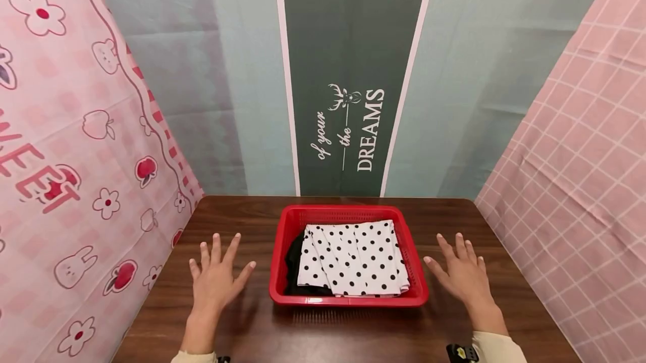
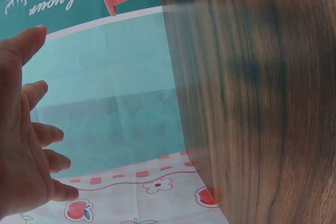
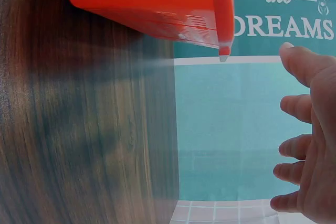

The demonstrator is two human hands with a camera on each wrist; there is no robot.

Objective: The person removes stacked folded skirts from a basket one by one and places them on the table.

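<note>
In the head view a red plastic basket [image 1: 348,301] with slotted walls stands on the brown wooden table. Inside it lies a folded white cloth with black polka dots [image 1: 353,259], on top of some black fabric [image 1: 294,262] that is mostly covered. My left hand [image 1: 216,279] is spread to the left of the basket, apart from it and holding nothing. On the other side my right hand [image 1: 464,276] is spread too, its thumb near the basket's right rim. Both wrist views show the fingers extended, with the basket's side [image 3: 152,3] close by.
The wooden table [image 1: 242,329] reaches back to a green and teal curtain [image 1: 353,43] with white lettering. A pink patterned curtain [image 1: 101,183] hangs along the left, and a pink grid-patterned one [image 1: 575,183] along the right.
</note>
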